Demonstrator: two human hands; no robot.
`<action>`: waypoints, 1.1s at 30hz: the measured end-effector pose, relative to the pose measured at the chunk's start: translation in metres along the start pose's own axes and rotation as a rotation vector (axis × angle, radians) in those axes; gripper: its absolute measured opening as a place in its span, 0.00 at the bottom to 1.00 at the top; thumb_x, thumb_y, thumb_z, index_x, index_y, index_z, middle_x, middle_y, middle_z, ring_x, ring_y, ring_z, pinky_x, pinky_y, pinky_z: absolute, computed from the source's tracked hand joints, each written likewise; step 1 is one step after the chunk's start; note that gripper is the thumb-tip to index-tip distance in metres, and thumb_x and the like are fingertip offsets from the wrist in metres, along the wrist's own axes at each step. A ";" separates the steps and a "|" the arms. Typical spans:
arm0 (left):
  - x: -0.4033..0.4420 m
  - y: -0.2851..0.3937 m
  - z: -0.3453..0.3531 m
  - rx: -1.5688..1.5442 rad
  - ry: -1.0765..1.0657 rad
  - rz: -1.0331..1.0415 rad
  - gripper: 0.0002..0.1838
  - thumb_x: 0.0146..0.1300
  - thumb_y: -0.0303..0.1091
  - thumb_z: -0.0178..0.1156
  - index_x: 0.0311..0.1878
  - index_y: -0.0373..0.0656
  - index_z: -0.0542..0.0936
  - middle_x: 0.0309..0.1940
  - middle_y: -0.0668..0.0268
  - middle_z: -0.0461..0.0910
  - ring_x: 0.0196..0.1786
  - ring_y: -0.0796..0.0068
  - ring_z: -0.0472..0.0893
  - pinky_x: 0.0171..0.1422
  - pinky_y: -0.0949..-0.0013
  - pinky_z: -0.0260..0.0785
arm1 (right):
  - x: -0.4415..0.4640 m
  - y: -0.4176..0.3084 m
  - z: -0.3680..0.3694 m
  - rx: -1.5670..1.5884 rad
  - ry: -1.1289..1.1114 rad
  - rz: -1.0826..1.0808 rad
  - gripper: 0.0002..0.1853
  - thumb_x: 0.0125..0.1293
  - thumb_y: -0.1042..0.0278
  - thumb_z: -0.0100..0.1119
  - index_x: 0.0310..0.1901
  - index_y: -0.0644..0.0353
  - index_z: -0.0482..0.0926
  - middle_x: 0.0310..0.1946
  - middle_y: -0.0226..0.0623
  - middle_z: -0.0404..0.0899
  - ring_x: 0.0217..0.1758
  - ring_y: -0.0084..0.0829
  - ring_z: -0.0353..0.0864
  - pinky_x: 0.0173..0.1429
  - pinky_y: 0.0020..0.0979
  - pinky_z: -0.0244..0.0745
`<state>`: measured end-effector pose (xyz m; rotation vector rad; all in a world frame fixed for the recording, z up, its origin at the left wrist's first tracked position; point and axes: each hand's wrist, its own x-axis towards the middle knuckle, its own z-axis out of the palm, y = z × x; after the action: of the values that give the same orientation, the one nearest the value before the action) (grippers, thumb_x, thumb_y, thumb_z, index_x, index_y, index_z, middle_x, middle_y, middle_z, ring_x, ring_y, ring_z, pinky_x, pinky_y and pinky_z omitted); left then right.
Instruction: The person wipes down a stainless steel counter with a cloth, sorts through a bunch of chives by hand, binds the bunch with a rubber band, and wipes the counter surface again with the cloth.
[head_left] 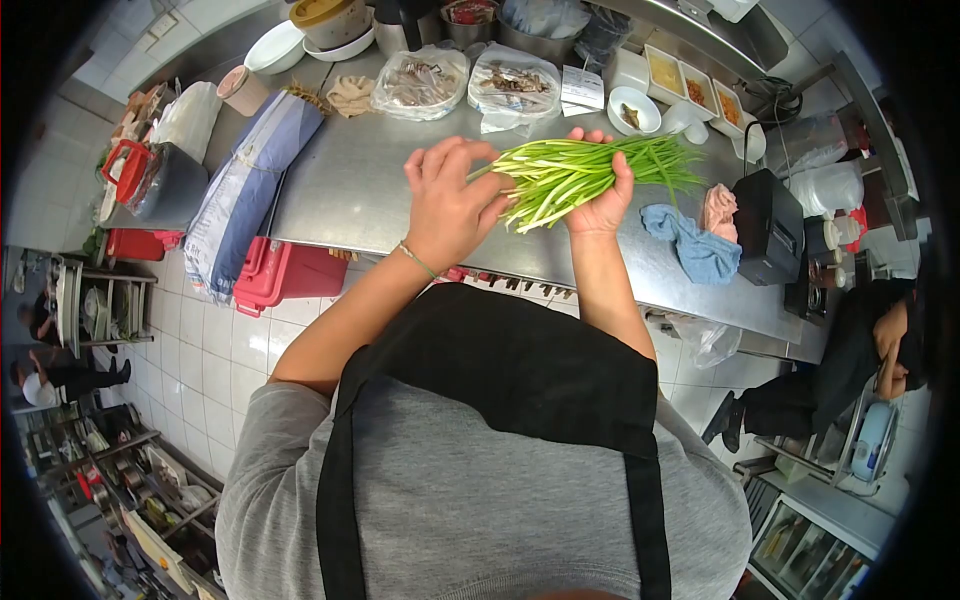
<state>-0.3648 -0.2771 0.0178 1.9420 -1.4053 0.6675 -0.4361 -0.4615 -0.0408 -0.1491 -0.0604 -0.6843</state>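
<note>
A bunch of long green stalks (570,170), pale at the left ends and darker green at the right, lies across my right hand (605,195), whose fingers and thumb are wrapped round it above the steel table (350,185). At the pale ends is my left hand (453,195), its fingers bent and its fingertips touching the stalks. Whether those fingertips pinch a stalk is too small to tell. A thin bracelet circles my left wrist.
Behind the stalks stand two plastic-wrapped bowls (420,82), a small white bowl (634,110) and food trays (695,90). Blue cloth (695,240) and a black device (768,228) are at the right, a long sack (245,190) at the left. People stand at both far sides.
</note>
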 end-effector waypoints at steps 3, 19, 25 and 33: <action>0.002 0.003 -0.007 -0.017 -0.013 0.004 0.09 0.44 0.35 0.67 0.31 0.54 0.80 0.44 0.73 0.73 0.53 0.63 0.67 0.55 0.57 0.53 | -0.001 0.001 0.001 0.008 -0.001 0.000 0.12 0.56 0.68 0.58 0.42 0.57 0.73 0.42 0.38 0.78 0.54 0.44 0.73 0.62 0.47 0.65; -0.023 -0.016 0.006 -1.447 0.021 -0.843 0.04 0.63 0.31 0.54 0.39 0.43 0.75 0.40 0.72 0.71 0.45 0.82 0.68 0.53 0.77 0.57 | 0.000 0.008 0.007 0.039 -0.047 0.036 0.10 0.55 0.69 0.58 0.39 0.56 0.72 0.37 0.34 0.75 0.49 0.40 0.73 0.60 0.43 0.67; -0.044 -0.056 -0.031 -0.926 -0.082 -0.788 0.08 0.58 0.34 0.61 0.36 0.40 0.75 0.27 0.70 0.77 0.33 0.82 0.73 0.43 0.74 0.65 | 0.002 0.007 0.007 0.018 -0.021 0.023 0.09 0.56 0.69 0.57 0.39 0.56 0.73 0.37 0.34 0.76 0.48 0.39 0.74 0.59 0.42 0.67; -0.082 -0.086 -0.077 -0.095 -0.562 -0.468 0.11 0.50 0.24 0.62 0.39 0.43 0.77 0.44 0.57 0.74 0.45 0.66 0.73 0.49 0.70 0.65 | 0.005 0.006 0.005 0.004 0.045 0.018 0.08 0.57 0.67 0.58 0.38 0.56 0.74 0.35 0.34 0.77 0.47 0.39 0.75 0.58 0.43 0.68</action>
<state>-0.3103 -0.1494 -0.0078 2.3665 -1.1736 -0.1751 -0.4281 -0.4590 -0.0360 -0.1301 -0.0169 -0.6692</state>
